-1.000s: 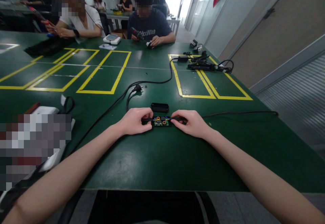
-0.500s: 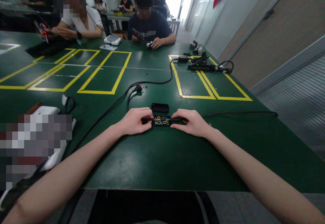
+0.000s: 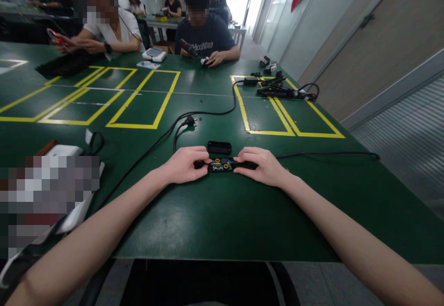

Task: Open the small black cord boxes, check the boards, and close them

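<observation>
A small black case with a circuit board lies on the green table, its board and round coils facing up. My left hand pinches the case's left end, where a black cable end shows between thumb and fingers. At the right end, my right hand is closed on the case and its black cable. Just behind the case sits a black cover, hollow side up and touched by neither hand. A black plug on a cord rests beyond my left hand.
Black cables and adapters lie at the back right over yellow tape. A long cord crosses the table. A blurred stack is at the left. Two people sit across, one holding a dark tool.
Both hands stay on the case, which has shifted very slightly. Across the table, the object in the left person's hands has changed its angle.
</observation>
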The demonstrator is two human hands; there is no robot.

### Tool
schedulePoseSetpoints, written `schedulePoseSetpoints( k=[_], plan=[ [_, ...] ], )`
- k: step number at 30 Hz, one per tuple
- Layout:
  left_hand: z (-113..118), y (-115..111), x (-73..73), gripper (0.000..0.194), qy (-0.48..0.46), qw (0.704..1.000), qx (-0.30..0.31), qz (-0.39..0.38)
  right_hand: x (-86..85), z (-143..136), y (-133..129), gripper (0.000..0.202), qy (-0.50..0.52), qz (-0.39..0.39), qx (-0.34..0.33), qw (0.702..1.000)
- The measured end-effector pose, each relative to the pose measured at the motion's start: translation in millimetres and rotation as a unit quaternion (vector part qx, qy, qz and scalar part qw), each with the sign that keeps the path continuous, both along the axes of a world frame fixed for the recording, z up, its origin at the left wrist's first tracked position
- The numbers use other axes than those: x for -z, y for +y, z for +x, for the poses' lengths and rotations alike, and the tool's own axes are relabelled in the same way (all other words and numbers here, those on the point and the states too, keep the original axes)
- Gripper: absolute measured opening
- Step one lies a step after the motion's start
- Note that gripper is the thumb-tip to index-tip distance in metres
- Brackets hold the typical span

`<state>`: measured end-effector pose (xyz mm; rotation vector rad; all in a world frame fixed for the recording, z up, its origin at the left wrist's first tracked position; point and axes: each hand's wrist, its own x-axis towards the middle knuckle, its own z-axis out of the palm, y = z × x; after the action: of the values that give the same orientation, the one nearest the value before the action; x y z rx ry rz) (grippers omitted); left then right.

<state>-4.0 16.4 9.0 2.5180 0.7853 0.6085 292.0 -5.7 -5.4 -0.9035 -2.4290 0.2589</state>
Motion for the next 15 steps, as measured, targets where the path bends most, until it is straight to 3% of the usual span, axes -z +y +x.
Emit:
schedulePoseSetpoints(
  k=[6,15],
  plan=[
    [-0.5,0.0,-2.2,0.016,0.031,0.999,0.001,0.041,-2.9,-1.3,2.3,0.027,0.006,0.007,-0.022,1.0],
    [-5.0,6.3,-4.0,0.022,0.062,0.995,-0.003,0.083,2.9,-2.1,4.9,0.027,0.001,0.036,0.001,0.999]
  ],
)
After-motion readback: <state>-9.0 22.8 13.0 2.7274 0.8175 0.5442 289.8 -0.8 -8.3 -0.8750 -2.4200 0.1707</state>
